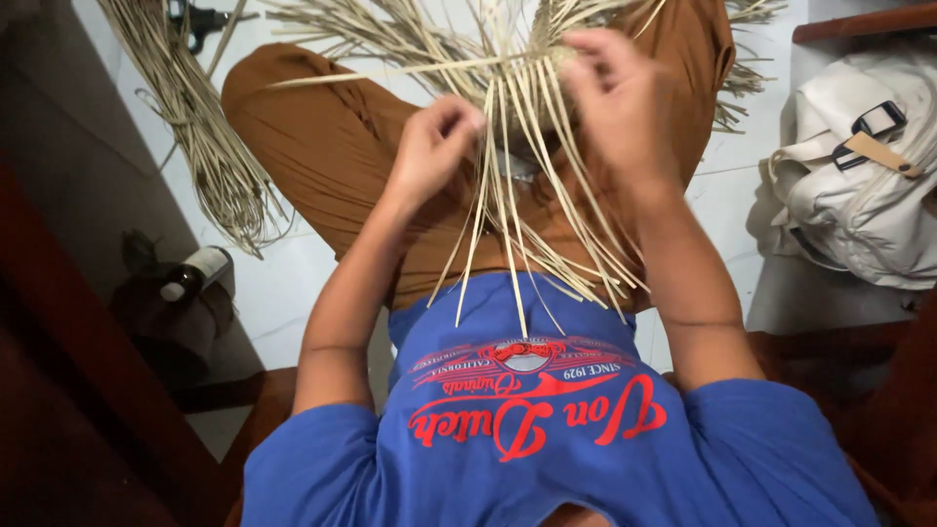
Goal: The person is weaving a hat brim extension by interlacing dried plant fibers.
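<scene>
Strips of pale cane (pixel 527 195) fan out between our two hands above our lap: our left hand (pixel 434 146) pinches a few at their left edge, our right hand (pixel 610 98) grips the woven part on top. We count one loose bundle (pixel 200 137) on the floor, one bottle (pixel 195 273), one bag (pixel 859 166)

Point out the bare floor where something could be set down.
Bare white floor lies between the strip bundle and the brown trousers, above the bottle. A narrower patch sits between the trousers and the cream bag. The lap is crowded: left hand, right hand and the woven strips.
</scene>
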